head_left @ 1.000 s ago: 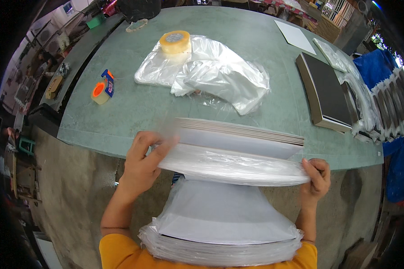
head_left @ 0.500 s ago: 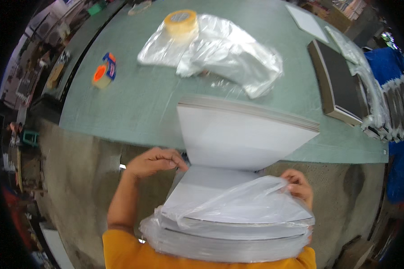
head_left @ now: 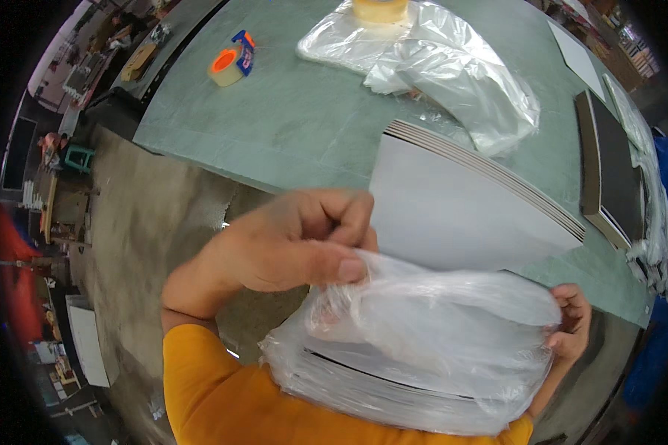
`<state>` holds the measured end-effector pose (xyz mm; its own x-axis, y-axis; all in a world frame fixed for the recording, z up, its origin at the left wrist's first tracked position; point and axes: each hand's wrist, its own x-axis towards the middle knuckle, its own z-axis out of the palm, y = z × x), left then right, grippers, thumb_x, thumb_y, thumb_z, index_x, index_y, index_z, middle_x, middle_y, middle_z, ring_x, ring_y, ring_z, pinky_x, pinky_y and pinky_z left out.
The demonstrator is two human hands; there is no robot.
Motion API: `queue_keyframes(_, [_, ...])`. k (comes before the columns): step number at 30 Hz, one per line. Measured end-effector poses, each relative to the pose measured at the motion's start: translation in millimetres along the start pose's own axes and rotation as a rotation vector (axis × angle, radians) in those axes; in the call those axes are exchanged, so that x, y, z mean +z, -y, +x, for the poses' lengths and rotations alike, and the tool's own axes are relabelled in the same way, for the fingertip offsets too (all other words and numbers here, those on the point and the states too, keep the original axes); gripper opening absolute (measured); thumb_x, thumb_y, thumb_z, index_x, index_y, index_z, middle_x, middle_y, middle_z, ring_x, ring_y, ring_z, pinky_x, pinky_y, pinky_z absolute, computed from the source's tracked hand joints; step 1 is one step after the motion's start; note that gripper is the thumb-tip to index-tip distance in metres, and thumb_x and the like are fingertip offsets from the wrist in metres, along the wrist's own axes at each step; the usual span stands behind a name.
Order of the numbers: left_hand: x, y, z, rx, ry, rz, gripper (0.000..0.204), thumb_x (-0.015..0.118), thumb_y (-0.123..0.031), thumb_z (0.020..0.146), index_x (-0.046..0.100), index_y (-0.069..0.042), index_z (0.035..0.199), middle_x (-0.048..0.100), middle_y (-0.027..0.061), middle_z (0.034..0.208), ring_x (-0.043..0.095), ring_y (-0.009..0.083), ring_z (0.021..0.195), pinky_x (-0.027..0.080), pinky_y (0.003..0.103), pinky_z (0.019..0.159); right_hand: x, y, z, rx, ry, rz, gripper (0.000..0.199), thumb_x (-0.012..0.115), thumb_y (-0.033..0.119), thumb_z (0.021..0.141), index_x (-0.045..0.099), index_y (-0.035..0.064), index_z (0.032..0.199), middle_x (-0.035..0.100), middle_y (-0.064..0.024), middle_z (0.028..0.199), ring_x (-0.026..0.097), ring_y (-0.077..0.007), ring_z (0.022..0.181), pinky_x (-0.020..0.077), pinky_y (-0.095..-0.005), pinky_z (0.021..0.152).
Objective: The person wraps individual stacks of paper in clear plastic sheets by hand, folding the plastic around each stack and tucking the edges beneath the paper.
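A thick stack of flat white boards [head_left: 460,200] stands in front of me, its far end raised over the near edge of the green table [head_left: 297,126]. Clear plastic bag film [head_left: 438,304] wraps the near part of the stack against my body. My left hand [head_left: 297,237] pinches the bag's edge between thumb and fingers, lifted above the boards' left side. At the bag's right side, my right hand [head_left: 570,326] grips the opposite edge of the film, its fingers curled. Beneath the film, the boards' near ends show only hazily.
Clear plastic bags [head_left: 453,67] lie on the table under a roll of yellowish tape [head_left: 378,9]. A blue-and-orange tape dispenser [head_left: 234,59] sits left of them. To the right are a dark-topped board stack [head_left: 608,163] and a white sheet [head_left: 577,55]. A green stool [head_left: 80,157] stands far left.
My left hand has come up from beside the boards and now holds the bag's edge, pulled across the stack. My right hand still holds its side. The view has shifted, moving the table's things rightward.
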<state>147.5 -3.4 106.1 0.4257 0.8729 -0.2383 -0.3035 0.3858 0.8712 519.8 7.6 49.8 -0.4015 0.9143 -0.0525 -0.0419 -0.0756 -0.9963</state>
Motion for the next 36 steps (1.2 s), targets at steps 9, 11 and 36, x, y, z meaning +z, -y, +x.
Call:
queue_keyframes(9, [31,-30,29,0.246,0.15,0.009,0.015,0.052,-0.008,0.081,0.038,-0.007,0.084,0.038,0.0004,0.071,0.037,0.0042,0.06,0.035,0.015,0.059,-6,59,18,-0.423,0.173,-0.161,0.031,0.059,0.024,0.071,0.052,-0.0014,0.088,0.053,-0.0121,0.07,0.051,-0.0225,0.063,0.0388,-0.0298,0.056])
queue_keyframes(11, [30,-35,53,0.312,0.078,0.25,0.017,0.054,-0.01,0.079,0.039,-0.006,0.087,0.041,0.0026,0.073,0.041,0.0076,0.061,0.036,0.018,0.058,8,57,22,-0.32,0.612,-0.023,0.028,0.056,0.025,0.074,0.051,-0.0017,0.082,0.052,-0.0142,0.067,0.051,-0.026,0.062,0.0387,-0.0323,0.055])
queue_keyframes(36, [76,65,74,0.773,0.383,1.143,0.031,0.062,-0.007,0.061,0.054,-0.002,0.09,0.051,0.0108,0.084,0.05,0.0272,0.086,0.039,0.039,0.082,29,72,36,-0.01,0.789,-0.247,0.026,0.046,0.021,0.086,0.055,0.0001,0.073,0.05,-0.0152,0.053,0.05,-0.0325,0.051,0.0365,-0.0361,0.047])
